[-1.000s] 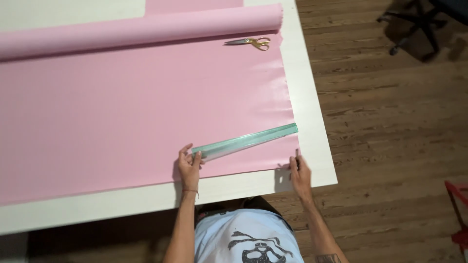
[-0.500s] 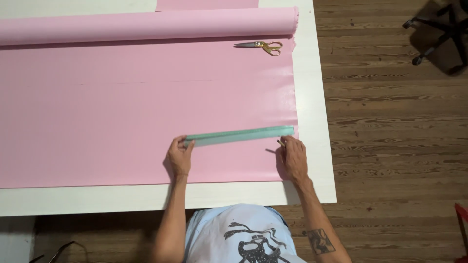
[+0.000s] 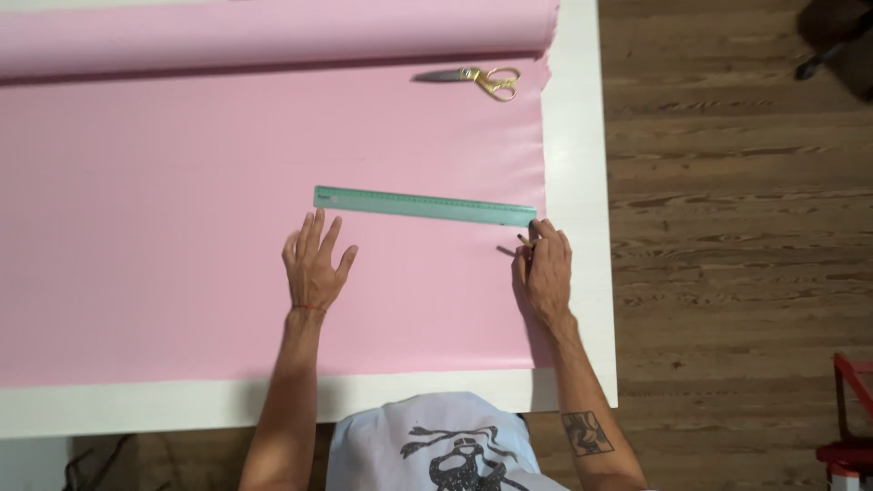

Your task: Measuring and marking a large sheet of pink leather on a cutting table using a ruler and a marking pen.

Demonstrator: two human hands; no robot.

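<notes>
looking down from the head view: a green ruler point(image 3: 425, 205) lies flat on pink fabric point(image 3: 182, 182) spread over a white table point(image 3: 577, 136). left hand point(image 3: 316, 264) rests flat and released, fingers spread, just near of the ruler's left end — right hand point(image 3: 544, 268) pinches a small pencil-like tool point(image 3: 526, 242) at the ruler's right end. gold-handled scissors point(image 3: 477, 79) lie far, beside the fabric roll point(image 3: 273, 32).

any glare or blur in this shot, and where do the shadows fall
Head view: sharp throughout, even soft light, no strong glare on the pink fabric. A dark shadow band runs under the roll; faint shadows sit beside the right hand and under the scissors. The ruler edges look crisp.
</notes>
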